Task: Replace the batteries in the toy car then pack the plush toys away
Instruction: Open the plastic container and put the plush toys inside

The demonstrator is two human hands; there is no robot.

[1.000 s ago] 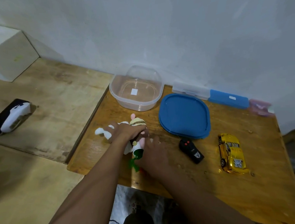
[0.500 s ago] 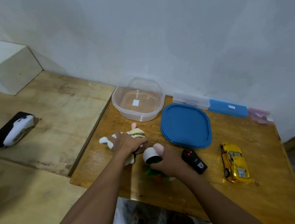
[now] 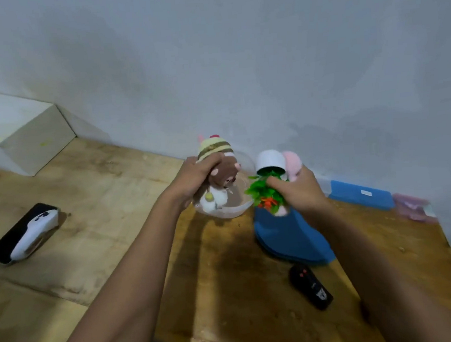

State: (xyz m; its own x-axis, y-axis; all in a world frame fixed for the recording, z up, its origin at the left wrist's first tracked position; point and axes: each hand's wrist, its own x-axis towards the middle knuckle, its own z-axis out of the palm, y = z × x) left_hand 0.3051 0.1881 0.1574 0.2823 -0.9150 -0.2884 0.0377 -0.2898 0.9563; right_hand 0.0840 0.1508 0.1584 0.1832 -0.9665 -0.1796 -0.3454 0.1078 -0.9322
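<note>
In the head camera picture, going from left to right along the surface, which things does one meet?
White handheld device → left hand holding the brown plush toy → right hand holding the green plant toy → blue case → pink packet.

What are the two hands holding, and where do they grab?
Left hand grips the brown plush toy around its middle. Right hand holds the little potted plant by its green leaves.
</note>
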